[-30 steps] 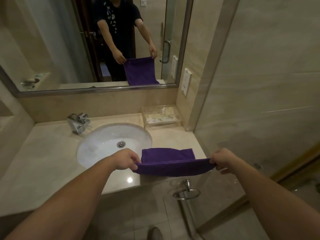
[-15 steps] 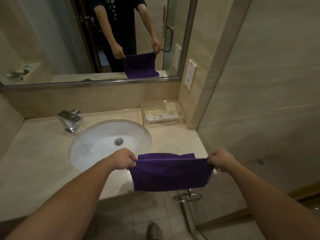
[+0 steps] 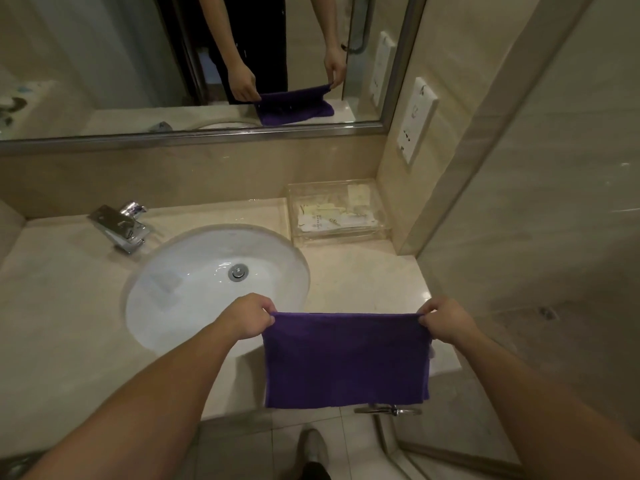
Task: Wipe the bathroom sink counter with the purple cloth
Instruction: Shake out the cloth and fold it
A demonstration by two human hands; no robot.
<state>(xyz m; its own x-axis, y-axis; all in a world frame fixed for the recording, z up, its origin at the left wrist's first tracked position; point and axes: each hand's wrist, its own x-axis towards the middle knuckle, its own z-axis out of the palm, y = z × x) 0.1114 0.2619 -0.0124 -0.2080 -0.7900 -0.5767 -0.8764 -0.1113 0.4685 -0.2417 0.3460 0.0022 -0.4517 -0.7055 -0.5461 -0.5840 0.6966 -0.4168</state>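
Two hands — left hand (image 3: 250, 317) and right hand (image 3: 445, 320) — each pinch one purple cloth (image 3: 346, 360) by a top corner, above one counter (image 3: 62, 306).

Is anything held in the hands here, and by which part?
Yes: the purple cloth. The left hand pinches its upper left corner and the right hand its upper right corner, so it hangs spread between them.

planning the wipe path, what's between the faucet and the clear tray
Head view: only bare counter along the backsplash and the basin's far rim lie between faucet and tray.
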